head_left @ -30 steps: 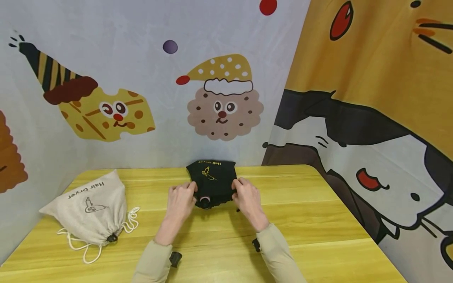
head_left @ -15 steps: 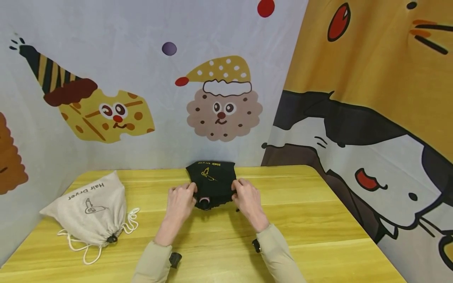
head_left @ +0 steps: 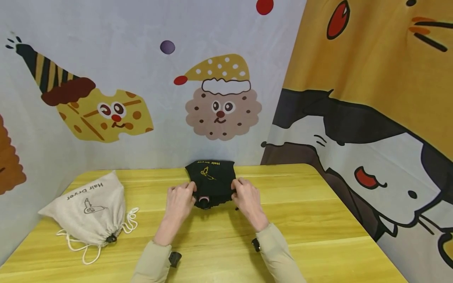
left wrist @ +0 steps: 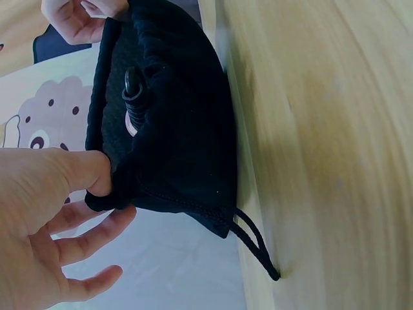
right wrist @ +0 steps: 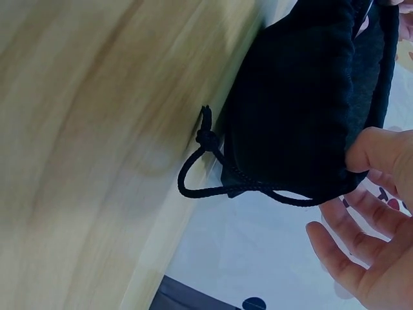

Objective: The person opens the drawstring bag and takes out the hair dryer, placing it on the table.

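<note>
A black drawstring bag (head_left: 216,182) with yellow "Hair Dryer" print lies near the table's far edge, its mouth toward me. My left hand (head_left: 179,198) pinches one side of the mouth's rim; in the left wrist view, thumb and index finger squeeze the gathered hem. On the opposite side my right hand (head_left: 247,199) pinches the rim too, its other fingers spread. Between them the mouth gapes, and a dark coiled cord end with a pink part (left wrist: 133,106) shows inside. Most of what the bag contains is hidden. A knotted black drawstring (right wrist: 208,141) hangs from its side.
On the left of the wooden table (head_left: 301,236) lies a beige drawstring bag (head_left: 93,208), closed with a black toggle (head_left: 111,238) and white cords. A cartoon-printed curtain (head_left: 141,153) hangs right behind the table's far edge.
</note>
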`<move>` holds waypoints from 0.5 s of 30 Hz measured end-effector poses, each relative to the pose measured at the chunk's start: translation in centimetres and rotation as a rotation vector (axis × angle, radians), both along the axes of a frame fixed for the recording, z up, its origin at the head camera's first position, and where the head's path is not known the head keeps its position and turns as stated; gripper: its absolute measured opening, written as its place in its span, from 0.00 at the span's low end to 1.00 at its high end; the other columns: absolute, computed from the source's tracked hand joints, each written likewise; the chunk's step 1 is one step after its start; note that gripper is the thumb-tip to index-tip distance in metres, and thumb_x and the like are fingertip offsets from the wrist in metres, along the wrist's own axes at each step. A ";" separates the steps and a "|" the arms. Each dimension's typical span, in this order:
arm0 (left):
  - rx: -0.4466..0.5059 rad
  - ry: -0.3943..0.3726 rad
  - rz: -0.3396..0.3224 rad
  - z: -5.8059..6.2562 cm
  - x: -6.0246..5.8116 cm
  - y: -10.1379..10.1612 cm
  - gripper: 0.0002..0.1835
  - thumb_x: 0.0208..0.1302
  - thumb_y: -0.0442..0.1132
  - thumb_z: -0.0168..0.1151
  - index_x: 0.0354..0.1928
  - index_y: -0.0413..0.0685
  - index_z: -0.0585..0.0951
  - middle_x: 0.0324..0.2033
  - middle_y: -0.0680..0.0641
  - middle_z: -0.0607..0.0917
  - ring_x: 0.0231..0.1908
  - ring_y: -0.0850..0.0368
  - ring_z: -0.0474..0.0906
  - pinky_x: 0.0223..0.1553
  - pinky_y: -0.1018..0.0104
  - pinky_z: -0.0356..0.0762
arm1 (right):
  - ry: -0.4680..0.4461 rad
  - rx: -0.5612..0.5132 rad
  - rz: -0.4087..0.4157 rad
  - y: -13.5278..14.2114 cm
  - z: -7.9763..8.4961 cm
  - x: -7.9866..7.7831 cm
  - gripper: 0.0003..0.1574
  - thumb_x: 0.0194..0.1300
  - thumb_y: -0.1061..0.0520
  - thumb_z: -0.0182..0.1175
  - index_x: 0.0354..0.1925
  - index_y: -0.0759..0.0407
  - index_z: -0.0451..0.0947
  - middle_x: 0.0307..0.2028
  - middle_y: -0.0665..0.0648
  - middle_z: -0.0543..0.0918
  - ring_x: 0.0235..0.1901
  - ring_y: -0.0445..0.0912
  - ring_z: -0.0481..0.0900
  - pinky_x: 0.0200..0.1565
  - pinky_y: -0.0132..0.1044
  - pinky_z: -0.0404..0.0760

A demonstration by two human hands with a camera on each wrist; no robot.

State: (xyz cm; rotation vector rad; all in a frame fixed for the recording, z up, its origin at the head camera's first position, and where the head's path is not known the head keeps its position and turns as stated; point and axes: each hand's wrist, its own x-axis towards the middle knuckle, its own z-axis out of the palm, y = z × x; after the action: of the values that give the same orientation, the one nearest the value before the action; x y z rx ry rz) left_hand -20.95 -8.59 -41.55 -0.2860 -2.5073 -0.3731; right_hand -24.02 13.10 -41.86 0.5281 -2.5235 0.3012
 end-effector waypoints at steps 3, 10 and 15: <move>0.001 0.002 -0.002 0.0 0.0 0.0 0.12 0.41 0.25 0.66 0.30 0.45 0.79 0.25 0.45 0.83 0.24 0.46 0.81 0.41 0.44 0.77 | -0.007 -0.001 -0.004 0.0 0.0 0.0 0.10 0.50 0.66 0.64 0.31 0.53 0.78 0.31 0.51 0.79 0.26 0.45 0.75 0.20 0.31 0.68; 0.010 0.008 -0.006 0.0 0.2 0.0 0.12 0.41 0.25 0.67 0.30 0.44 0.79 0.25 0.45 0.84 0.25 0.46 0.82 0.41 0.44 0.77 | -0.014 0.005 -0.013 0.0 -0.1 0.1 0.10 0.50 0.66 0.64 0.31 0.54 0.78 0.31 0.51 0.79 0.26 0.46 0.76 0.20 0.32 0.69; 0.012 0.017 -0.005 -0.1 0.1 -0.1 0.13 0.40 0.24 0.66 0.30 0.45 0.79 0.25 0.45 0.84 0.24 0.46 0.81 0.40 0.45 0.77 | -0.016 -0.008 -0.013 0.1 -0.1 0.0 0.10 0.49 0.66 0.64 0.31 0.54 0.79 0.31 0.51 0.80 0.27 0.46 0.77 0.20 0.32 0.69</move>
State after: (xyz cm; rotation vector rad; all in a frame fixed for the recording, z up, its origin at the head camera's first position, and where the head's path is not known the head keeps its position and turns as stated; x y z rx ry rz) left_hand -20.85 -8.67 -41.69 -0.2900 -2.4871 -0.3865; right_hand -23.99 13.17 -41.96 0.5075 -2.5392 0.3121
